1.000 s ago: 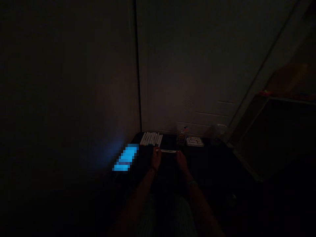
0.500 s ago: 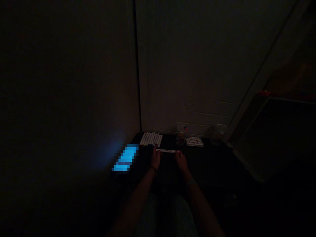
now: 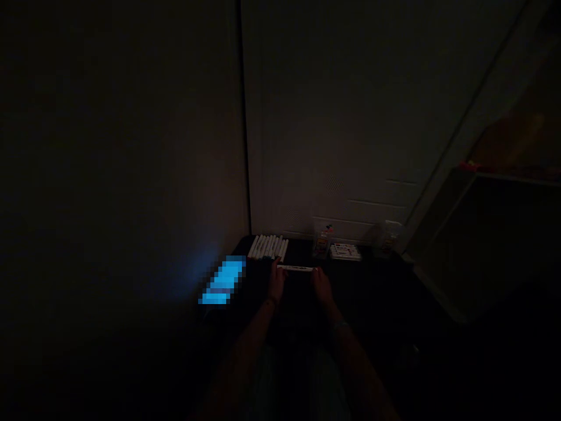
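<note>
A slim white marker (image 3: 298, 268) with dark print lies crosswise between my two hands, above the dark table (image 3: 372, 292). My left hand (image 3: 276, 282) grips its left end, and my right hand (image 3: 322, 284) grips its right end. Just behind my left hand, several white markers (image 3: 266, 247) lie side by side in a row. Farther right, a flat stack of white printed items (image 3: 346, 251) rests on the table, with a clear printed pouch (image 3: 321, 242) beside it on the left. The scene is very dim.
A glowing blue, pixelated screen (image 3: 223, 282) lies at the table's left edge by the wall (image 3: 175, 146). Another clear pouch (image 3: 388, 238) stands at the back right. A dark panel with a pale edge (image 3: 438, 295) is to the right of the table.
The picture has become slightly dimmer around my forearms. Both hands and the marker have stayed in nearly the same place.
</note>
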The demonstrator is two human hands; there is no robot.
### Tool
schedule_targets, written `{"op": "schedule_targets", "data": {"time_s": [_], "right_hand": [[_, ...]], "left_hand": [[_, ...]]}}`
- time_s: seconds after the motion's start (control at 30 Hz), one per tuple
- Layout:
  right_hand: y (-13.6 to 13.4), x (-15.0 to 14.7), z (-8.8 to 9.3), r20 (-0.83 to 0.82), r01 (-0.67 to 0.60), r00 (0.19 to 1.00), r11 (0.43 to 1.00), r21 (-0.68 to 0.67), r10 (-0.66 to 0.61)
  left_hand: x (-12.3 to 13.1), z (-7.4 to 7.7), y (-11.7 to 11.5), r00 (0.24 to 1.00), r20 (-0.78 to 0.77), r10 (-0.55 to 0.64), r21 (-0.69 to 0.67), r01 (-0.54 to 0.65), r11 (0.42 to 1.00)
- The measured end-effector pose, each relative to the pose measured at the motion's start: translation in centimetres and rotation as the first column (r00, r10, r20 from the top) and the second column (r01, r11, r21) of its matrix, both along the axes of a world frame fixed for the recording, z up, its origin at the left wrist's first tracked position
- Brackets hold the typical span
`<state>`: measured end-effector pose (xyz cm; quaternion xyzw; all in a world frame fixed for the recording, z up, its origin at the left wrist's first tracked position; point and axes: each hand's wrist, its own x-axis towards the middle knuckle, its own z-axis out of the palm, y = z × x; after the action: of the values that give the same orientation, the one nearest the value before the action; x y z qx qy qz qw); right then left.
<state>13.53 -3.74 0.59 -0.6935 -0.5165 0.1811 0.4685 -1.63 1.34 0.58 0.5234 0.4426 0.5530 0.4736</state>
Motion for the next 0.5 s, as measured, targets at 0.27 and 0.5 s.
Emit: {"op": "schedule_targets", "data": {"time_s": [0.27,0.5], "right_hand": [[0.06,-0.15,-0.28,-0.005,-0.019,1.0,1.0,0.025,0.019],[0.26,0.14,-0.57,0.014,-0.006,1.0,1.0,0.018,0.006]], "left_hand": [[-0.15,-0.2,0.33,0.999,-0.054,-0.001,0.022,0.002,1.0],[-0.14,-0.49,0.46,0.999,-0.045,-0.001,0.038,0.002,0.999]]}}
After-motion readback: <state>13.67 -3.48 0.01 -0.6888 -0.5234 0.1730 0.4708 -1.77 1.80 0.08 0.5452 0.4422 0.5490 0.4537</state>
